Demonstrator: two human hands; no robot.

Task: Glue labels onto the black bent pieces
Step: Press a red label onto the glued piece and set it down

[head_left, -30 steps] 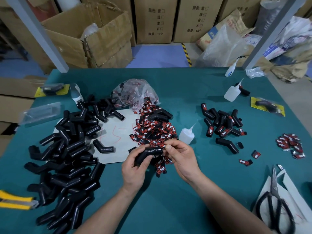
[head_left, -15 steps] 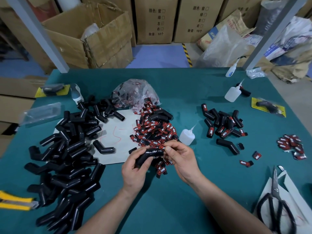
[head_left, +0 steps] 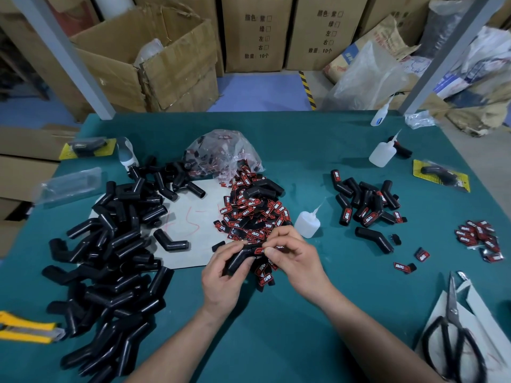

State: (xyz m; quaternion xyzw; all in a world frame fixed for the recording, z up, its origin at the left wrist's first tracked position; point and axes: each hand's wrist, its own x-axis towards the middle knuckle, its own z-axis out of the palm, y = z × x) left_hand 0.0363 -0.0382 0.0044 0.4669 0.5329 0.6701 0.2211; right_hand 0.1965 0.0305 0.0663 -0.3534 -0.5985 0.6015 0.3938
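Right now my left hand point(head_left: 221, 275) is wrapped round the lower leg of one black bent piece point(head_left: 236, 262), just above the green table point(head_left: 276, 327). My right hand point(head_left: 300, 262) pinches a red label point(head_left: 260, 250) against the upper leg, thumb and forefinger closed on it. I judge the piece light and rubbery, with a smooth skin that could slip. The place to hold it is below the elbow, leaving the straight stretch free for the label. The label is small, thin and bendy (easy to set crooked), so it is best taken by its edges. Just beyond my fingers lies the pile of labels point(head_left: 251, 214), with the glue bottle point(head_left: 307, 223) beside it on the right. Further out, the unlabelled heap point(head_left: 110, 244) sits to the left and the finished pieces point(head_left: 367, 203) to the right.
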